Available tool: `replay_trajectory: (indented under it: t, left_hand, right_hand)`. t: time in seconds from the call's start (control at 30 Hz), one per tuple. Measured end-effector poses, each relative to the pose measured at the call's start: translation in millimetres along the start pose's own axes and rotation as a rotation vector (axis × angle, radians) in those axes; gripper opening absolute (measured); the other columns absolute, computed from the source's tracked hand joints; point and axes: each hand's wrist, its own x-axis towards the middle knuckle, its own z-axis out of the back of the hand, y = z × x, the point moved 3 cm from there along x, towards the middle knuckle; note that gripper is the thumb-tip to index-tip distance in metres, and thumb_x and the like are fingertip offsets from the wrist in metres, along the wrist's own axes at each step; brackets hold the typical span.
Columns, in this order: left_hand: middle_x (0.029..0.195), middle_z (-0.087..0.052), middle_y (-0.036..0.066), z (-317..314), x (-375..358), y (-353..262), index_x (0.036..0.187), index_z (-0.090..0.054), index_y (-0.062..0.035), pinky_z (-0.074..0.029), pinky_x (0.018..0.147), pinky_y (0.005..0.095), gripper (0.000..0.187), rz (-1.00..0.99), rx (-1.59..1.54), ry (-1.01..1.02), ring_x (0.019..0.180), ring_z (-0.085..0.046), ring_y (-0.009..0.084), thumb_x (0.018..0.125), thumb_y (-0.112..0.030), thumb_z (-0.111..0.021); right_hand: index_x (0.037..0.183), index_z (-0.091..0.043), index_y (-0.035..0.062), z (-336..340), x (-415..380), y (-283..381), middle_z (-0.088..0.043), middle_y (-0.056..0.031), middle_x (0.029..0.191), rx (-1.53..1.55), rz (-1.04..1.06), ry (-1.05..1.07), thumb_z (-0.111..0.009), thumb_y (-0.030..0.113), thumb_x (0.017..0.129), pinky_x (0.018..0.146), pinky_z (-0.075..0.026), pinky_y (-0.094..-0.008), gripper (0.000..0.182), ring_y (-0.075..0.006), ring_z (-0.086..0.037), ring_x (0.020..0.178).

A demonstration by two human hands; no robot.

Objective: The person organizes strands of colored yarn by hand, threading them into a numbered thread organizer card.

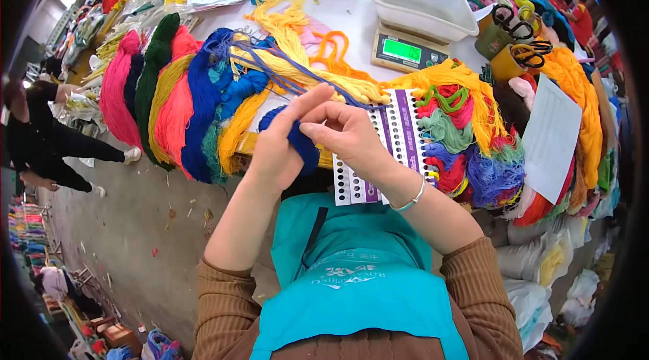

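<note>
1. A dark blue yarn bundle [297,142] sits pinched between the left hand [278,147] and right hand [346,131], both closed on it, above the punched card [399,131].
2. Its strands run up-left toward the yarn skeins [182,100].
3. The white table [351,18] carries a scale [409,49]; a concrete floor [135,218] lies left.

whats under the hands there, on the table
Under the left hand and right hand lies a white and purple punched card, with dark blue yarn in their grip. The card's left part is covered by the hands.
</note>
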Motion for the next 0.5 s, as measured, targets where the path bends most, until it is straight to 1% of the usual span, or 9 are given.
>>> replay_trajectory:
  t: [0.07,0.1,0.17,0.2,0.27,0.33,0.4,0.43,0.5]
  left_hand:
    - [0.141,-0.05,0.013,-3,-3,8,0.14,-0.046,0.0026,-0.036,0.109,0.0339,0.048,0.01,0.163,-0.04,0.129,-0.048,0.0201,0.105,-0.029,-0.037]
    - [0.141,-0.049,0.011,-6,-4,10,0.14,-0.046,0.0022,-0.037,0.108,0.033,0.048,0.013,0.223,-0.063,0.127,-0.048,0.0184,0.105,-0.03,-0.037]
    - [0.141,-0.049,0.011,-1,-3,13,0.14,-0.046,0.0015,-0.037,0.107,0.0334,0.048,0.018,0.192,-0.031,0.127,-0.048,0.0182,0.105,-0.03,-0.037]
    - [0.141,-0.049,0.011,2,-3,13,0.14,-0.046,0.0007,-0.038,0.106,0.0338,0.048,0.021,0.159,-0.002,0.127,-0.048,0.018,0.105,-0.031,-0.037]
    - [0.141,-0.05,0.011,8,-2,12,0.14,-0.047,0.0003,-0.038,0.105,0.0342,0.048,0.036,0.113,0.019,0.126,-0.048,0.0183,0.105,-0.031,-0.037]
    - [0.14,-0.05,0.01,8,-1,13,0.14,-0.048,-0.0001,-0.039,0.104,0.0345,0.048,0.047,0.068,0.039,0.125,-0.049,0.0186,0.105,-0.032,-0.037]
    - [0.14,-0.05,0.014,8,-2,14,0.137,-0.049,0.0012,-0.038,0.107,0.037,0.047,0.05,0.076,-0.001,0.129,-0.048,0.0213,0.105,-0.03,-0.036]
    - [0.14,-0.05,0.014,8,-1,13,0.137,-0.049,0.0012,-0.038,0.107,0.037,0.047,0.048,0.075,0.0,0.129,-0.048,0.0213,0.105,-0.03,-0.036]
    - [0.14,-0.05,0.018,10,-1,7,0.136,-0.049,0.0038,-0.038,0.11,0.0394,0.048,0.015,0.076,0.049,0.132,-0.046,0.0252,0.103,-0.029,-0.037]
  right_hand:
    - [0.095,-0.067,0.0023,0,-4,-3,-0.065,-0.0012,0.087,0.064,-0.051,-0.042,-0.067,0.01,0.089,0.066,-0.045,-0.0201,0.01,-0.0054,-0.055,0.073]
    - [0.095,-0.067,0.0023,1,-6,-2,-0.065,-0.0012,0.087,0.065,-0.049,-0.044,-0.067,0.01,0.089,0.066,-0.045,-0.0201,0.01,-0.0054,-0.055,0.073]
    - [0.093,-0.066,0.0045,4,-9,-2,-0.065,-0.0022,0.086,0.183,-0.139,-0.071,-0.067,0.01,0.088,0.058,-0.041,-0.0186,0.007,-0.0044,-0.052,0.065]
    - [0.093,-0.066,0.0045,5,-10,0,-0.065,-0.0022,0.086,0.182,-0.139,-0.075,-0.067,0.01,0.088,0.058,-0.041,-0.0186,0.007,-0.0044,-0.052,0.065]
    - [0.09,-0.066,0.0067,9,-11,0,-0.065,-0.0021,0.082,0.495,-0.281,-0.136,-0.066,0.01,0.087,0.053,-0.036,-0.0175,0.005,-0.0038,-0.049,0.059]
    - [0.089,-0.066,0.0077,11,-11,0,-0.065,-0.0023,0.08,0.505,-0.25,-0.116,-0.065,0.01,0.087,0.052,-0.035,-0.0163,0.003,-0.004,-0.05,0.059]
    - [0.088,-0.066,0.0084,14,-12,2,-0.066,-0.002,0.085,0.49,-0.266,-0.104,-0.066,0.012,0.086,0.06,-0.041,-0.0192,0.004,-0.005,-0.055,0.069]
    - [0.088,-0.066,0.0084,16,-12,1,-0.066,-0.002,0.085,0.488,-0.265,-0.103,-0.066,0.012,0.086,0.06,-0.041,-0.0192,0.004,-0.005,-0.055,0.069]
    - [0.088,-0.065,0.0097,29,-10,2,-0.066,-0.0017,0.09,0.414,-0.175,-0.242,-0.066,0.015,0.085,0.073,-0.046,-0.0269,0.006,-0.0082,-0.058,0.084]
